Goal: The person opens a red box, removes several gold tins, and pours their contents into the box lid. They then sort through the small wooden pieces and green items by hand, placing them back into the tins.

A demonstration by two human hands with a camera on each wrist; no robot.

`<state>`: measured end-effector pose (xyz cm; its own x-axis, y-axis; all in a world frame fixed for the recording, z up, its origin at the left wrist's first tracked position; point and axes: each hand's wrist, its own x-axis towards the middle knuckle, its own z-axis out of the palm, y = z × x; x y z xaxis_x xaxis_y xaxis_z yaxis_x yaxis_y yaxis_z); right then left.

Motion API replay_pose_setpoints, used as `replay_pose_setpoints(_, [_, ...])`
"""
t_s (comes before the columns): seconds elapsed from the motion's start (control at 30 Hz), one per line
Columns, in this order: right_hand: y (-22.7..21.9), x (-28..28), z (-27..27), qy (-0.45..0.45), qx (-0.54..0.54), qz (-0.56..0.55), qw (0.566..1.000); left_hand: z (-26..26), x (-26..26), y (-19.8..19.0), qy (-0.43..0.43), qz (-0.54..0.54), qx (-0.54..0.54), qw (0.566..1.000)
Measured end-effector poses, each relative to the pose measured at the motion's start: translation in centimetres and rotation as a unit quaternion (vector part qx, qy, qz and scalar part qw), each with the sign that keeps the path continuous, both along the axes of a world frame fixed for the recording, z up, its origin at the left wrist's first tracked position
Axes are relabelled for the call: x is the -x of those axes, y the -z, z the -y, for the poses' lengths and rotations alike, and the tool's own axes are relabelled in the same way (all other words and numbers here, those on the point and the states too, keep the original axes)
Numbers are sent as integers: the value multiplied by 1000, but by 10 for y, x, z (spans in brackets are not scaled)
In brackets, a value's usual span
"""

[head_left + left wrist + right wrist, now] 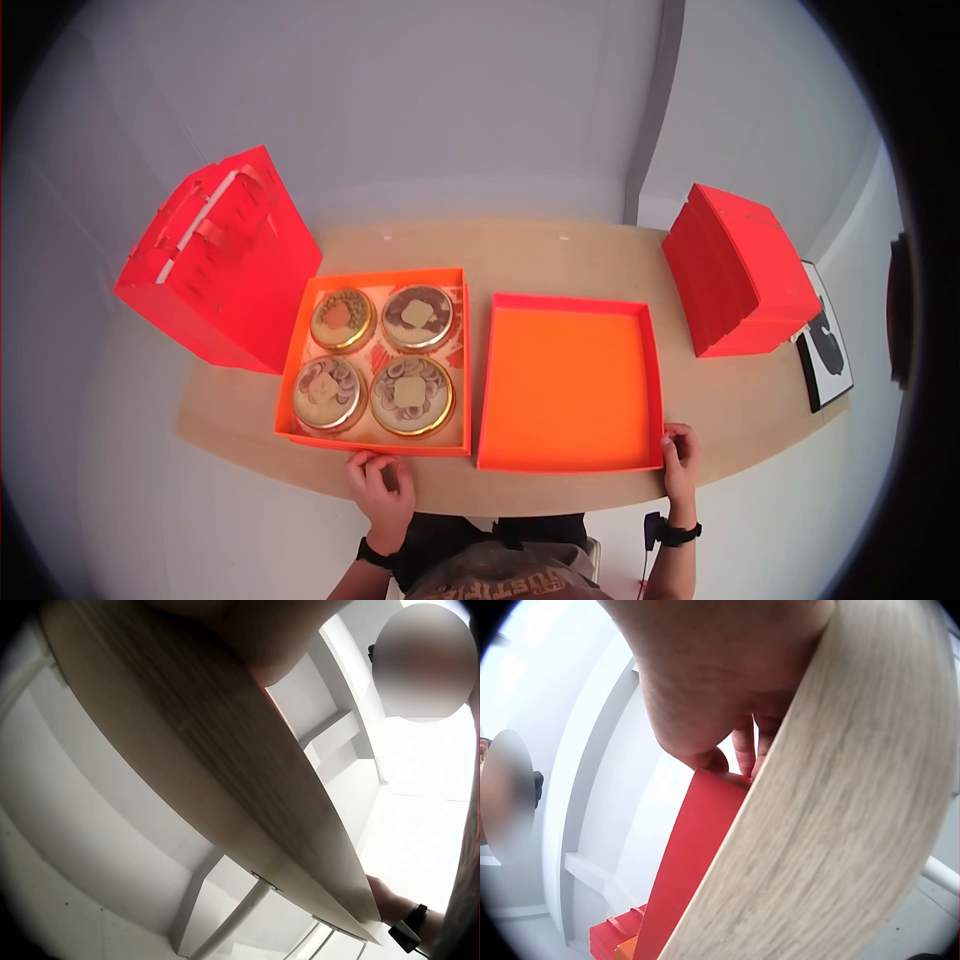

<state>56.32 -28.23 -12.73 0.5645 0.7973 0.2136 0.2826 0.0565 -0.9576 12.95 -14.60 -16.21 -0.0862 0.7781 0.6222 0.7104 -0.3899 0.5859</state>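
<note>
The left hand rests on the near edge of the wooden table, just in front of the open box, and its fingers touch the front wall of this box; they are loosely curled and do not close around anything. The right hand is at the near right corner of the orange lid, and in the right wrist view its fingers pinch the red wall of the lid at that corner. The two hands are well apart, one at each box part. The open box holds four round tins, two in the back row and two in the front row, each with a gold rim. The lid lies with its hollow side up, just beside the box on the right, nearly touching it. To the left of the box stands a red paper bag with handles, touching the box corner. At the far right of the table a stack of flat red boxes leans, and beside it there is a black and white card.
</note>
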Motion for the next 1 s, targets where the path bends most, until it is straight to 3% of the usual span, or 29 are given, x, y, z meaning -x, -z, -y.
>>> replay_pose_setpoints(1.0, [3,2,-1,13,-15,-20,1000,-2,0,4,-9,-8,-55,998])
